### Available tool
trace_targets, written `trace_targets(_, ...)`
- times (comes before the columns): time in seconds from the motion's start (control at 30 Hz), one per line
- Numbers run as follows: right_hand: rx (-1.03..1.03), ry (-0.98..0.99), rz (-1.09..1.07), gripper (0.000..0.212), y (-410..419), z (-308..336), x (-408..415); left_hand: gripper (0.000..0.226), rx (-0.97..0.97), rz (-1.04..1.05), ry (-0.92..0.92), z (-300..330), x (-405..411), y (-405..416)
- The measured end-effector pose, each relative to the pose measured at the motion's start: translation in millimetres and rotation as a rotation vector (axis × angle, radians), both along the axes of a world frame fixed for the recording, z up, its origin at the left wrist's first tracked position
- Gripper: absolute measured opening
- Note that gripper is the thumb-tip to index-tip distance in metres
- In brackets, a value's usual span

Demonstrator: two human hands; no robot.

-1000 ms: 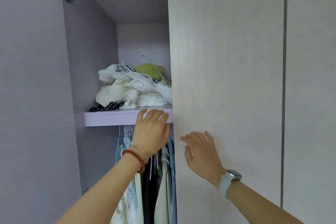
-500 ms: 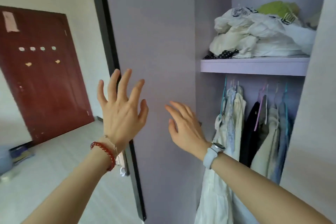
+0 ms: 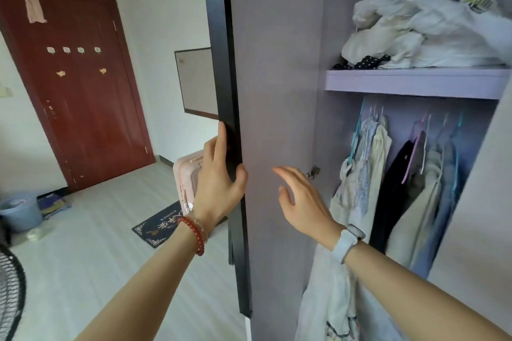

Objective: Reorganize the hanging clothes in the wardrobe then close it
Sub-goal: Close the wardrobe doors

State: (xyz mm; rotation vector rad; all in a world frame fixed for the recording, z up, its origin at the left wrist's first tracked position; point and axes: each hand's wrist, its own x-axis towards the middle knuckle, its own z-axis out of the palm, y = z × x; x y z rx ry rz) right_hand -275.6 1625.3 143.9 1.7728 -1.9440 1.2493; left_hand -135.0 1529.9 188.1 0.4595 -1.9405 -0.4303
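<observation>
The wardrobe's left door (image 3: 274,91) stands open, its lilac inner face toward me and its dark edge on the left. My left hand (image 3: 219,177), with a red bead bracelet, grips that dark edge, fingers behind and thumb on the inner face. My right hand (image 3: 302,199), with a pale wristband, hovers open in front of the door's inner face, fingers spread. Hanging clothes (image 3: 399,196), white, cream, black and blue, hang on pastel hangers under the shelf (image 3: 415,83). The right door (image 3: 482,230) covers the wardrobe's right side.
A heap of white laundry (image 3: 426,36) with something green lies on the shelf. Beyond the door are a red room door (image 3: 80,83), a pink suitcase (image 3: 188,177), a dark floor mat (image 3: 160,224), a blue bucket (image 3: 20,210) and a fan (image 3: 11,293) at far left.
My left hand went from the shelf edge through the air to the left door's dark edge and took hold. My right hand left the right door. My view swung left.
</observation>
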Motion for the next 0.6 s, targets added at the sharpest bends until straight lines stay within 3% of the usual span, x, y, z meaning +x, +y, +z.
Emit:
trace_targets(0.13,-0.137,-0.110,-0.024,0.038,38.6,-10.1,-15.6,0.065,-0.177,-0.166,0.011,-3.7,-22.2,41.0)
trace_targets(0.23,-0.318,-0.223,-0.144,0.036,70.8,-16.3,-27.2,0.061,-0.240,-0.340,-0.022,-0.3,-54.7,63.5)
trace_targets(0.3,-0.388,-0.189,-0.251,0.035,92.2,-18.9,-35.3,0.061,-0.324,-0.448,-0.022,2.0,-84.9,76.9)
trace_targets(0.5,-0.339,-0.128,-0.636,0.055,140.3,-29.7,-78.1,0.057,-0.548,-0.501,-0.092,13.7,-185.0,119.4)
trace_targets(0.6,-0.274,-0.173,-0.701,0.061,151.8,-32.0,-102.3,0.057,-0.607,-0.496,-0.185,13.3,-230.2,128.7)
